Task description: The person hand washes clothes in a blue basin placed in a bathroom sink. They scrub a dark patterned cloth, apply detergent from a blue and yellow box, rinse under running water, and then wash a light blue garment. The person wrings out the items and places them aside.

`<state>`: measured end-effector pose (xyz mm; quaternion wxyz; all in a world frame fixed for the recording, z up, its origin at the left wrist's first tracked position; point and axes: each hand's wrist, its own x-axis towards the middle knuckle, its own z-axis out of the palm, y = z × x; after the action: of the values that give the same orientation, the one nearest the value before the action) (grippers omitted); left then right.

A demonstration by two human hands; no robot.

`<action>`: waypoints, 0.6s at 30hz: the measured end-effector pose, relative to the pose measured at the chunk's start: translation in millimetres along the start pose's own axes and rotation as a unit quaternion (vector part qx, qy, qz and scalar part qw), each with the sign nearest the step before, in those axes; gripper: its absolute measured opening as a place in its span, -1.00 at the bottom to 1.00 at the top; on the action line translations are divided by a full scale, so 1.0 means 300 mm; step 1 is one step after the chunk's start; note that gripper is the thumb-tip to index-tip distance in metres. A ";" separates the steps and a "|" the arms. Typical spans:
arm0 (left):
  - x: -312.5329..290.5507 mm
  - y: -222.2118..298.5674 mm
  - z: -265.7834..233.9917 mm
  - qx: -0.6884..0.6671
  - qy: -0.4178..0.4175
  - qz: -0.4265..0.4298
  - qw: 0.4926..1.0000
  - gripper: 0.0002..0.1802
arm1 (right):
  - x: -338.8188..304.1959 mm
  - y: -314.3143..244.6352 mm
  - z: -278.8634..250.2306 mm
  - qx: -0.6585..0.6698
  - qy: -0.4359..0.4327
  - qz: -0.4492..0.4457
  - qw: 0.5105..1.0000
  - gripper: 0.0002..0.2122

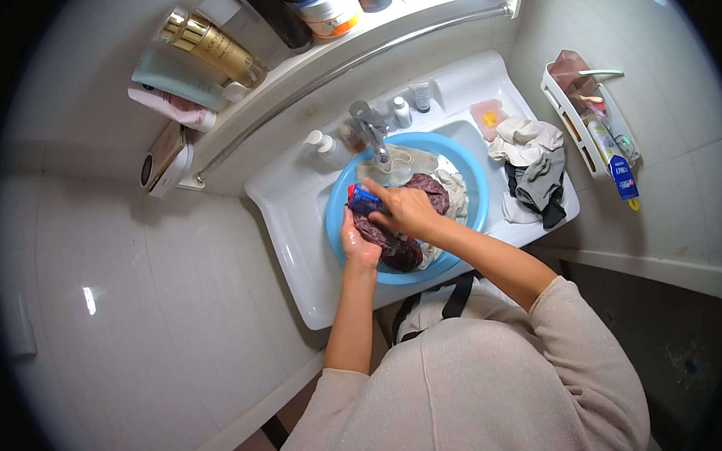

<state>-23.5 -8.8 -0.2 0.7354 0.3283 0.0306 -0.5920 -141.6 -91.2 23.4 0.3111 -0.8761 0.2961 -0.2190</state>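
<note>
In the white sink, a light blue basin (pixel 482 178) holds wet clothes under the metal faucet (pixel 370 129). My right hand (pixel 410 210) grips a small blue, block-like thing with a red end (pixel 365 200), perhaps a scrub brush; its underside is hidden. Just below it, my left hand (pixel 359 243) is turned palm up and holds part of a dark maroon patterned garment (pixel 400 247). Its fingertips are covered by the blue thing. Pale lace-like cloth (pixel 456 199) lies along the basin's right side, and a beige cloth (pixel 408 163) rests near the faucet.
A pile of white, grey and black clothes (pixel 538 165) lies on the sink's right ledge, beside a pink soap dish (pixel 488 117). Pump bottles (pixel 326 146) and small tubes (pixel 419 95) stand behind the basin. A metal rail (pixel 335 71), a shelf of toiletries and a white wall caddy (pixel 574 114) surround it.
</note>
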 end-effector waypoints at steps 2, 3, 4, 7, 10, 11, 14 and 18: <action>0.016 -0.041 0.016 -0.029 -0.021 -0.024 0.999 -0.48 | 0.058 0.005 -0.014 -0.047 0.037 0.061 0.996 -0.39; 0.018 -0.036 0.011 -0.026 -0.002 -0.019 0.999 -0.49 | 0.074 -0.003 -0.012 -0.061 0.054 0.086 0.993 -0.39; 0.020 -0.026 0.006 -0.024 0.017 -0.014 0.999 -0.49 | 0.062 -0.022 -0.003 -0.037 0.054 0.045 0.997 -0.38; 0.015 0.049 -0.092 -0.036 -0.026 -0.046 0.998 -0.56 | -0.028 -0.138 0.015 0.004 -0.001 -0.032 0.999 -0.35; 0.021 0.025 -0.056 -0.017 0.048 -0.029 0.998 -0.55 | -0.009 -0.053 0.024 0.001 0.030 -0.039 0.999 -0.35; 0.012 -0.003 -0.032 -0.007 0.044 -0.017 0.999 -0.55 | 0.013 -0.034 0.021 -0.018 0.031 -0.007 0.999 -0.36; 0.004 -0.026 -0.016 -0.014 0.000 -0.048 0.999 -0.52 | 0.026 -0.019 0.006 -0.054 0.059 0.040 0.996 -0.36; 0.053 0.040 -0.181 -0.023 -0.071 -0.056 0.996 -0.56 | -0.103 -0.088 -0.001 0.055 -0.039 -0.001 0.998 -0.34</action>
<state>10.6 7.0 -44.2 0.7088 0.2664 0.0105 -0.6531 -154.2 -54.3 35.2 0.3694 -0.8660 0.2704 -0.2013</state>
